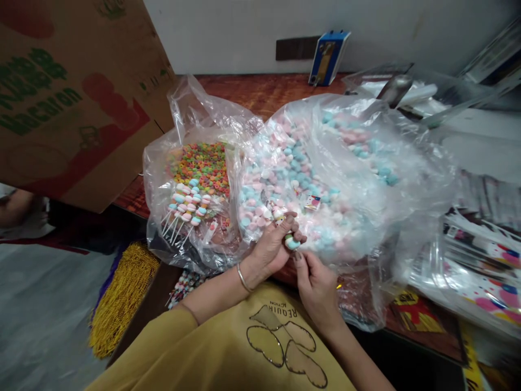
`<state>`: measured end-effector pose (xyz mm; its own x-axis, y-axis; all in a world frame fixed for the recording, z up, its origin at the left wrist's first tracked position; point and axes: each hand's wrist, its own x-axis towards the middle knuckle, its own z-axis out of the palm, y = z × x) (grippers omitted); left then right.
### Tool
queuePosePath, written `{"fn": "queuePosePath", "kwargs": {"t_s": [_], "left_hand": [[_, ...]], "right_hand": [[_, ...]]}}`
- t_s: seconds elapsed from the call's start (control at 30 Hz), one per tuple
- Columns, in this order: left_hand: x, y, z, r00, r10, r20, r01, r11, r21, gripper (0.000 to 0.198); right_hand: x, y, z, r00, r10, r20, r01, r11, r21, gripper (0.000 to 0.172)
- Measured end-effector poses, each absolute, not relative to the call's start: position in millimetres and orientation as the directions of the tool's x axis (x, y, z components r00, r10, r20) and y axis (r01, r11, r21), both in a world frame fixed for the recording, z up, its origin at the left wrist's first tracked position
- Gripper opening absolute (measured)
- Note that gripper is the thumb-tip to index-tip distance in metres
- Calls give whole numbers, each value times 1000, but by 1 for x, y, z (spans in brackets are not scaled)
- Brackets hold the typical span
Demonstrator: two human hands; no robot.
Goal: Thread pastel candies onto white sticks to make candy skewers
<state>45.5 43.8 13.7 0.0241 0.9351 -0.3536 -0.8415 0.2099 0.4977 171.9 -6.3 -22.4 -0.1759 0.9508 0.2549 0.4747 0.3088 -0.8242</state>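
Note:
My left hand (279, 245) is closed around a marshmallow candy skewer (292, 242); a blue-and-white piece shows below the fingers and pink, white and yellow pieces stick out above the thumb. Just below it, my right hand (316, 279) is in a pinch at the candy's lower end; what lies between its fingertips is too small to make out. Loose pink, blue and white marshmallows (299, 165) fill the large clear plastic bag under and beyond my hands. To the left, several finished-looking marshmallow skewers (189, 203) on white sticks lie over a bag of small colourful ring candies (203, 163).
A tall printed cardboard box (77, 103) stands at the left. At the back is a blue metal-cased device (329, 58). Printed plastic packaging (480, 271) is stacked at the right. A yellow fringed bundle (122, 304) hangs at lower left, near another person's hand (16, 209).

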Motion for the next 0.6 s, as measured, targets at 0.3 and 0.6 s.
{"fn": "queuePosePath", "kwargs": {"t_s": [0.3,0.6], "left_hand": [[49,39,11,-1,924,-382,-826,215,522,43],[36,50,18,-35,927,-373,-870,155,468,49]], "right_hand": [[172,-8,-26,-295,760,580,747,561,-356,27],[175,-14,-25,-167,864,474,622,466,-630,20]]}}
